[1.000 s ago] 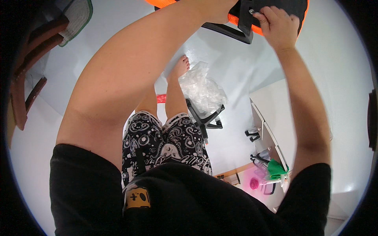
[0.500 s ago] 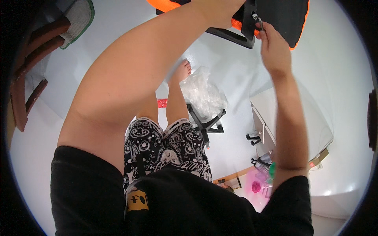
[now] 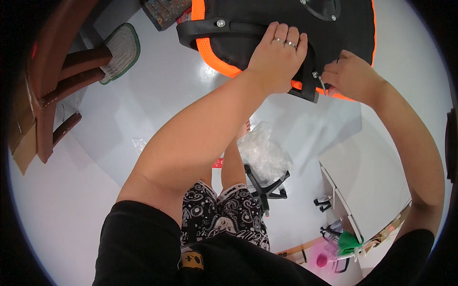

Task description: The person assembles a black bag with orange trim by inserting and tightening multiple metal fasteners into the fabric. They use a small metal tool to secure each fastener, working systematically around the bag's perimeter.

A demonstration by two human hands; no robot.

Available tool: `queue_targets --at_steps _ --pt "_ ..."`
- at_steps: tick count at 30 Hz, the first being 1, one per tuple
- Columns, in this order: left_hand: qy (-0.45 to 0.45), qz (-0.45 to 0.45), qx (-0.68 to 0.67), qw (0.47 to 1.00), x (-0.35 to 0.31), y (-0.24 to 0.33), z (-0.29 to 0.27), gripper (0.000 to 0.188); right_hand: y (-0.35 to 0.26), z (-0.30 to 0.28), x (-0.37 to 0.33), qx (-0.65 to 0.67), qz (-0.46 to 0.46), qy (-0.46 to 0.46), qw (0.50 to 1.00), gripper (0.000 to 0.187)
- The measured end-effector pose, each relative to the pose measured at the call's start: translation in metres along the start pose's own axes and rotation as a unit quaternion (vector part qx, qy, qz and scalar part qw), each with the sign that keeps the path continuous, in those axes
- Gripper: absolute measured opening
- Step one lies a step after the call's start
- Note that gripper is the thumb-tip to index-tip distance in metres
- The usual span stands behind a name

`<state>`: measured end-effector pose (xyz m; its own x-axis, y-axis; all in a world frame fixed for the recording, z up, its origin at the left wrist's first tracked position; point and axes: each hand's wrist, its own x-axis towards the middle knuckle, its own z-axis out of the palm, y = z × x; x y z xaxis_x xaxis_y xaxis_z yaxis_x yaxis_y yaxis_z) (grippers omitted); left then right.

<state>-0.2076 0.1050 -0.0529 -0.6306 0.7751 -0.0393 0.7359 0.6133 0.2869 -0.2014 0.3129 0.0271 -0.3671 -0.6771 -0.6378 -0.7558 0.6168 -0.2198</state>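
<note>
A black chair cushion (image 3: 353,33) with orange mesh edging fills the top of the view. Black plastic armrests are fixed to it, one of them a long armrest (image 3: 238,27) with a silver bolt. My left hand (image 3: 279,57), wearing rings, has its fingers curled over the black armrest bracket (image 3: 309,78) near the cushion's front edge. Just to the right, my right hand (image 3: 350,76) is closed around a bent silver hex key (image 3: 323,86). The key's end meets a silver bolt (image 3: 315,75) in that bracket. The fingertips of my right hand are partly hidden.
A black five-star chair base (image 3: 265,193) lies on the floor beside crumpled clear plastic wrap (image 3: 265,152). At left stands a brown wooden chair (image 3: 47,95) with a pale, green-edged cushion (image 3: 121,52). A white cabinet (image 3: 367,167) is at lower right, near pink and green items.
My view has shifted up, so more of the cushion and both hands show. My right hand has turned, its elbow now further out, with the hex key still at the bolt.
</note>
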Motion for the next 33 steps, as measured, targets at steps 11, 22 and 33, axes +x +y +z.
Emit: queue_targets --at_steps 11,22,33 --pt "0.034 -0.006 -0.034 0.999 -0.028 -0.005 -0.014 0.097 -0.004 -0.005 0.014 -0.03 -0.222 0.216 0.95 0.014" --pt "0.051 -0.016 -0.007 0.999 -0.04 -0.003 -0.014 0.092 -0.069 0.027 0.03 0.126 0.053 0.396 0.908 0.017" --pt "0.041 0.017 -0.103 0.994 -0.03 -0.003 -0.028 0.077 -0.122 0.021 0.088 0.388 0.594 0.541 0.451 0.014"
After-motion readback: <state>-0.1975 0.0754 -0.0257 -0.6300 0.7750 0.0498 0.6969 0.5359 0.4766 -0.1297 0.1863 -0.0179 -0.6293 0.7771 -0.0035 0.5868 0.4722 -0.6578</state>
